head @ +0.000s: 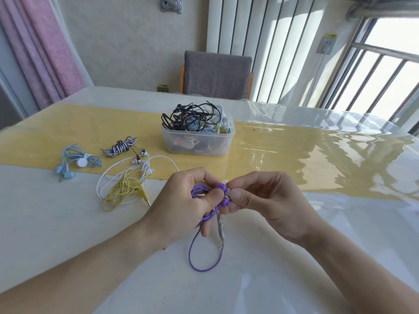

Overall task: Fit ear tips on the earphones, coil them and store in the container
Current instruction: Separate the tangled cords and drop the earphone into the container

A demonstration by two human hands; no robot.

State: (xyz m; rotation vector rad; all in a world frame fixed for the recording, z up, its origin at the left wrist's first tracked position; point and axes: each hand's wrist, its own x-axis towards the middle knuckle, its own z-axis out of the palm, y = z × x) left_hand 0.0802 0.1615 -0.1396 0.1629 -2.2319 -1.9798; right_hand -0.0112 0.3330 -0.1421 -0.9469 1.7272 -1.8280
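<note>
Earphones, the purple pair (205,193), sit right between your two hands above the near middle of the table (68,234). Your left hand (188,200) has its fingers curled round the bundled purple cord, thumb pressing across it, and one long loop of that cord (204,257) hangs down toward the tabletop. Your right hand (263,200) pinches a small pale ear tip (228,192) between thumb and forefinger, right against a purple earbud; whether the tip is fully seated, you can't tell from here.

Out to your left, toward the left edge, a loose yellow cord (122,191) lies tangled over a white one (136,168). Beyond those, on the yellow runner (283,155), a black-and-white striped bundle (121,146) rests neatly wound, and further left a pale blue pair (74,162) lies coiled with its plug pointing toward you.

Straight ahead at the table's middle stands the clear plastic container (197,141), heaped with black, white and blue cords spilling above its rim. Behind the far edge is a grey chair (216,74).
</note>
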